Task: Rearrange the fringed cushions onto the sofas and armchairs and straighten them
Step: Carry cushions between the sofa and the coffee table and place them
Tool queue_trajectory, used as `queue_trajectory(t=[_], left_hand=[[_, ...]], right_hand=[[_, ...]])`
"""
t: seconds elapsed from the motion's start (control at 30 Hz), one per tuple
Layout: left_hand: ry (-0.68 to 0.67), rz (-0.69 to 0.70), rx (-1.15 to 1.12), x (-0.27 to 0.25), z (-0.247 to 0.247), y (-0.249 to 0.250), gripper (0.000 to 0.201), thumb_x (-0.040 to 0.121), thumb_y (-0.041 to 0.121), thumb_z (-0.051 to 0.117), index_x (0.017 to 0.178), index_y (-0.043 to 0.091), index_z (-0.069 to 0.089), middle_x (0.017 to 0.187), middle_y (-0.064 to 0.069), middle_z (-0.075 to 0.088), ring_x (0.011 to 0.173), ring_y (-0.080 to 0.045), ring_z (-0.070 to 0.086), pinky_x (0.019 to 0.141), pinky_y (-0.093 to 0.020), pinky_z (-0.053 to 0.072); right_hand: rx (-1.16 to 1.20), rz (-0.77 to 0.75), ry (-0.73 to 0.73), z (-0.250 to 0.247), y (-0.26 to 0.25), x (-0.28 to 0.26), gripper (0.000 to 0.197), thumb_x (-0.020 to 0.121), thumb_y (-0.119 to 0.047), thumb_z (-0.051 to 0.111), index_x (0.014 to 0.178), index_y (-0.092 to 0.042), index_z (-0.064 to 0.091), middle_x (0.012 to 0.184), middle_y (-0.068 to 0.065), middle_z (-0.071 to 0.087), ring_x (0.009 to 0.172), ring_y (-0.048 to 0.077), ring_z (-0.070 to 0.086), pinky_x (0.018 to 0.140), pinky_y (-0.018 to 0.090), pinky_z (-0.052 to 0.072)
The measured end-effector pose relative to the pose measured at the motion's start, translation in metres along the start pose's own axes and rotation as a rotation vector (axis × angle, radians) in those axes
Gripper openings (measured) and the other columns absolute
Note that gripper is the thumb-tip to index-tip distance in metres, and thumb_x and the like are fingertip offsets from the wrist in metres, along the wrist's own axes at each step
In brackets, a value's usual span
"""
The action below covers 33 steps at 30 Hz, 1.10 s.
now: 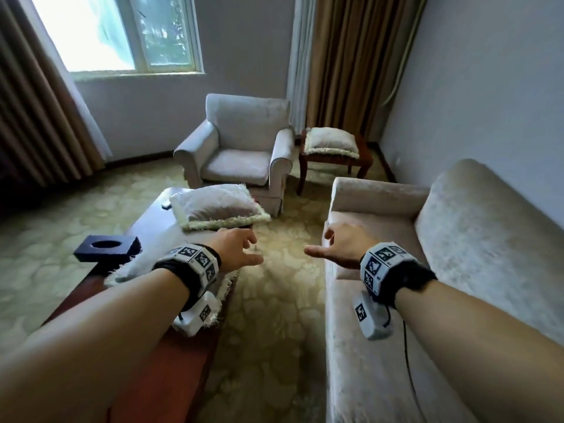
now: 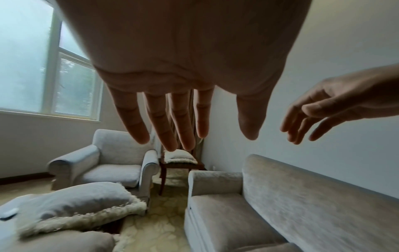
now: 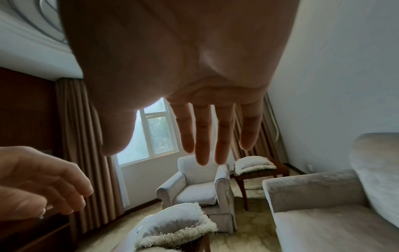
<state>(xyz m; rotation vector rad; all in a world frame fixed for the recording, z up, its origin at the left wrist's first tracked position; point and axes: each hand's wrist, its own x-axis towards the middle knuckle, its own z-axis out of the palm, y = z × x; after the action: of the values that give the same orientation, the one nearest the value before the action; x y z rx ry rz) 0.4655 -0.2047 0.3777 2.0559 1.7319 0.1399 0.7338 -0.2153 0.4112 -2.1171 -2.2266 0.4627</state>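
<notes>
A pale fringed cushion [image 1: 218, 207] lies on the far end of the dark wooden coffee table [image 1: 146, 227]. A second fringed cushion [image 1: 134, 267] lies nearer on that table, partly hidden under my left forearm. A third cushion [image 1: 331, 141] rests on a small wooden side table [image 1: 364, 160] in the corner. My left hand [image 1: 241, 250] hovers just short of the far cushion, fingers relaxed, holding nothing. My right hand [image 1: 332, 245] hangs over the gap beside the sofa [image 1: 427, 270], fingers spread and empty. The armchair [image 1: 241, 151] stands beyond with a bare seat.
A dark square tissue box [image 1: 106, 247] sits on the coffee table's left side. A small dark object [image 1: 165, 206] lies beside the far cushion. Patterned carpet [image 1: 274, 300] runs between table and sofa. Brown curtains [image 1: 351, 62] and a window [image 1: 128, 35] line the far wall.
</notes>
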Motion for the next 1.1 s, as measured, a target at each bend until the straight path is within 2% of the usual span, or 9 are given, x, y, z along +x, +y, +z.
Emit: queue_trajectory(t=[0.1, 0.2, 0.4, 0.53, 0.63, 0.77, 0.9, 0.97, 1.1], left_hand=[[0.043, -0.095, -0.055, 0.02, -0.018, -0.047, 0.053, 0.081, 0.056, 0.074, 0.124, 0.026, 0.062, 0.12, 0.005, 0.068, 0.108, -0.019, 0.063, 0.098, -0.037, 0.051], [0.027, -0.162, -0.068, 0.032, -0.027, -0.086, 0.055, 0.082, 0.053, 0.075, 0.126, 0.023, 0.061, 0.119, 0.003, 0.067, 0.107, -0.019, 0.062, 0.099, -0.036, 0.05], [0.016, -0.266, -0.061, 0.058, -0.036, -0.142, 0.055, 0.085, 0.054, 0.072, 0.129, 0.022, 0.061, 0.121, 0.002, 0.068, 0.107, -0.017, 0.063, 0.099, -0.034, 0.05], [-0.011, -0.362, -0.069, 0.08, -0.034, -0.169, 0.057, 0.083, 0.058, 0.072, 0.128, 0.026, 0.06, 0.121, 0.004, 0.068, 0.108, -0.017, 0.063, 0.098, -0.032, 0.05], [0.001, -0.44, -0.069, 0.1, -0.04, -0.184, 0.057, 0.084, 0.059, 0.07, 0.13, 0.027, 0.059, 0.122, 0.006, 0.066, 0.11, -0.017, 0.063, 0.096, -0.032, 0.05], [0.088, -0.591, -0.138, 0.127, -0.05, -0.208, 0.057, 0.084, 0.057, 0.071, 0.128, 0.024, 0.06, 0.119, 0.002, 0.069, 0.106, -0.018, 0.065, 0.096, -0.035, 0.052], [0.148, -0.712, -0.178, 0.146, -0.051, -0.22, 0.043, 0.083, 0.056, 0.072, 0.116, 0.031, 0.061, 0.108, 0.006, 0.07, 0.092, -0.012, 0.07, 0.089, -0.034, 0.056], [0.148, -0.762, -0.201, 0.15, -0.048, -0.227, 0.044, 0.082, 0.059, 0.072, 0.115, 0.032, 0.062, 0.108, 0.008, 0.07, 0.094, -0.012, 0.07, 0.09, -0.035, 0.056], [0.121, -0.881, -0.252, 0.155, -0.04, -0.253, 0.052, 0.081, 0.063, 0.07, 0.121, 0.031, 0.063, 0.114, 0.008, 0.072, 0.101, -0.013, 0.068, 0.095, -0.036, 0.054]], right_hand=[[-0.003, -0.057, -0.027, 0.004, -0.034, 0.048, 0.084, 0.071, -0.087, 0.056, 0.118, -0.018, 0.061, 0.115, 0.002, 0.067, 0.103, 0.021, 0.063, 0.092, 0.039, 0.053], [-0.017, -0.101, -0.07, 0.013, -0.061, 0.087, 0.08, 0.076, -0.084, 0.055, 0.117, -0.016, 0.062, 0.114, 0.004, 0.068, 0.105, 0.023, 0.063, 0.091, 0.038, 0.053], [-0.083, -0.21, -0.123, 0.041, -0.097, 0.162, 0.085, 0.078, -0.084, 0.051, 0.115, -0.009, 0.066, 0.114, 0.009, 0.071, 0.102, 0.028, 0.066, 0.09, 0.041, 0.055], [-0.116, -0.3, -0.182, 0.052, -0.115, 0.217, 0.08, 0.08, -0.083, 0.049, 0.105, -0.009, 0.069, 0.103, 0.008, 0.073, 0.094, 0.026, 0.067, 0.085, 0.039, 0.056], [-0.104, -0.362, -0.22, 0.055, -0.127, 0.268, 0.074, 0.082, -0.081, 0.05, 0.087, -0.009, 0.067, 0.087, 0.007, 0.071, 0.082, 0.026, 0.067, 0.077, 0.036, 0.056], [-0.065, -0.432, -0.227, 0.055, -0.139, 0.34, 0.069, 0.075, -0.087, 0.048, 0.072, -0.019, 0.06, 0.078, 0.003, 0.067, 0.077, 0.026, 0.065, 0.073, 0.035, 0.055], [-0.084, -0.479, -0.276, 0.058, -0.152, 0.399, 0.082, 0.064, -0.095, 0.041, 0.073, -0.018, 0.065, 0.078, 0.003, 0.071, 0.074, 0.024, 0.068, 0.076, 0.036, 0.059], [-0.097, -0.509, -0.29, 0.063, -0.164, 0.423, 0.086, 0.061, -0.097, 0.039, 0.076, -0.017, 0.065, 0.079, 0.002, 0.074, 0.076, 0.024, 0.07, 0.078, 0.037, 0.059], [-0.133, -0.59, -0.354, 0.079, -0.197, 0.456, 0.082, 0.061, -0.096, 0.041, 0.076, -0.018, 0.06, 0.077, 0.003, 0.072, 0.074, 0.026, 0.071, 0.078, 0.04, 0.06]])
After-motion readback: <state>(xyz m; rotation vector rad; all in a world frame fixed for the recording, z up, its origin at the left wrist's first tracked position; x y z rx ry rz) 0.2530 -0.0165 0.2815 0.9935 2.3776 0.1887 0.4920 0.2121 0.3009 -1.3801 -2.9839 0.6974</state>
